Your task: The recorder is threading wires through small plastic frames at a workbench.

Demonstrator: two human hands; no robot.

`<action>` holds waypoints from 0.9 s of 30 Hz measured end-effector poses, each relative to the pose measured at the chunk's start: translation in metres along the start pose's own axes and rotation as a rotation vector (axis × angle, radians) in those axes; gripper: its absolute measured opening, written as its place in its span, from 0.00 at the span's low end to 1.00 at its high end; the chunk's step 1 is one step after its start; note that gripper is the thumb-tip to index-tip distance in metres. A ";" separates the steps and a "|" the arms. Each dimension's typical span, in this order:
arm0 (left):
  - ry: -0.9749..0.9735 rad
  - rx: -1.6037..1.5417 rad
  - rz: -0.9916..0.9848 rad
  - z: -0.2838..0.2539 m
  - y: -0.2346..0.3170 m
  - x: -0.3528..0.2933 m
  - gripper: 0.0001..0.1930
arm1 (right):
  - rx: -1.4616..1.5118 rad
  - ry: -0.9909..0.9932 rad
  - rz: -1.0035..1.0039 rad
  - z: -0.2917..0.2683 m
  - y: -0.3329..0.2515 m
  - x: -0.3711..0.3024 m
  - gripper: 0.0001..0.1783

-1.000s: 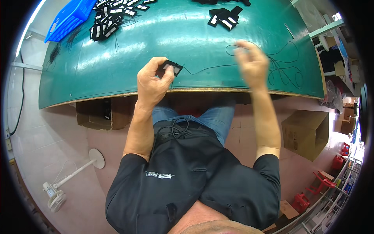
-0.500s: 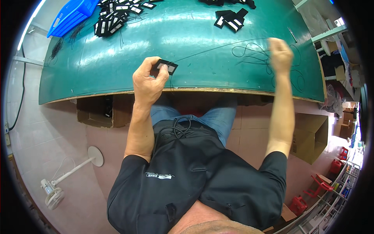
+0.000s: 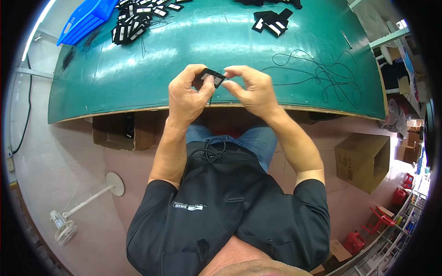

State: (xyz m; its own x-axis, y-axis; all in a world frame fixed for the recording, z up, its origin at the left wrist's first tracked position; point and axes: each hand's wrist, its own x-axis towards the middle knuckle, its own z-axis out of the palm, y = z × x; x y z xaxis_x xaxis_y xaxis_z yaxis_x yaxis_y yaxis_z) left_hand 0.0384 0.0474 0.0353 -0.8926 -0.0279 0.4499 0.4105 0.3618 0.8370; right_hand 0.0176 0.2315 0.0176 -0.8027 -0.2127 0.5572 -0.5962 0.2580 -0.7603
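Note:
Above the table's front edge, my left hand [image 3: 188,94] is closed on a small flat black patch [image 3: 217,83] with a white label [image 3: 206,77]. Its thumb presses on the label side. My right hand [image 3: 252,88] is at the patch's right corner, thumb and index fingertip apart on either side of it. A thin dark cord [image 3: 294,84] shows at that corner and beneath the patch. More of it lies in loose loops on the green table, right of my right hand. Whether the right fingertips touch the cord is too small to tell.
The green table [image 3: 202,41] holds a heap of labelled black patches [image 3: 131,25] at the far left, next to a blue basket [image 3: 87,20]. A smaller pile [image 3: 275,23] lies at the far right, near a thin metal tool [image 3: 346,39]. Cardboard boxes [image 3: 357,158] stand below.
My right hand has come back left from the cord loops to the patch, and the stretched cord has gone slack. My left hand has shifted slightly right with the patch.

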 end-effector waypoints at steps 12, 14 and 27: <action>0.083 0.028 -0.041 -0.019 -0.017 -0.005 0.08 | -0.535 0.697 0.512 -0.218 0.102 0.021 0.09; 0.094 0.014 -0.025 -0.016 -0.017 -0.002 0.08 | -0.753 0.928 0.455 -0.296 0.143 -0.014 0.09; -0.049 0.019 -0.010 -0.003 -0.001 -0.003 0.07 | 0.212 -0.049 0.212 0.006 0.019 -0.008 0.12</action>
State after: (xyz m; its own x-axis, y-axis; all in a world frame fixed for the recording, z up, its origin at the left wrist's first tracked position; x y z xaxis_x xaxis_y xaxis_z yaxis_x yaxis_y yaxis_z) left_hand 0.0412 0.0442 0.0340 -0.9048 0.0145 0.4255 0.3987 0.3796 0.8349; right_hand 0.0127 0.2324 -0.0028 -0.9038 -0.2220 0.3660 -0.3945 0.1005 -0.9134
